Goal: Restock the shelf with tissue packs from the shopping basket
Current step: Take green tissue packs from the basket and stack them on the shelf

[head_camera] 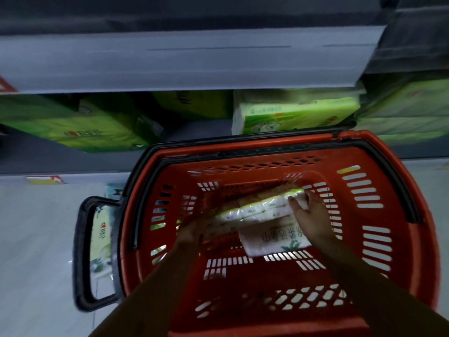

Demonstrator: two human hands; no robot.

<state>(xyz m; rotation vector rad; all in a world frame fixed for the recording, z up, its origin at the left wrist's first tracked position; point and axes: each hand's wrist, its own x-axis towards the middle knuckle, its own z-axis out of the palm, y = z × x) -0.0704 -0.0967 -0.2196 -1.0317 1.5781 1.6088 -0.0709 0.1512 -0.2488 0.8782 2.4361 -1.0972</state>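
- Basket [413, 259]: red, slotted plastic with a black rim. It fills the centre and lower right of the frame and sits in front of the shelf.
- Handle [81, 254]: a black loop that sticks out from the basket's left side, at centre left of the frame.
- Pack [255, 209]: white wrapped tissues with a green edge, inside the basket near its far wall. It is held between both hands and tilted, with the right end higher in the frame.
- Left hand [194, 231]: grips the pack's left end. Motion blur makes the single fingers hard to separate.
- Right hand [313, 215]: closed round the pack's right end, with the thumb [295, 203] lying on top.
- Second pack [274, 243]: white with printed characters. It lies on the basket floor just under the held pack, and the right wrist partly covers it.
- Shelf [170, 64]: a pale board runs across the top of the frame, with a darker lower level beneath it.
- Shelf packs [296, 115]: green and white stock on the lower level at upper right. More green packs [73, 125] stand at upper left, with a gap between the two groups.
- Floor [36, 239]: pale grey, at lower left.
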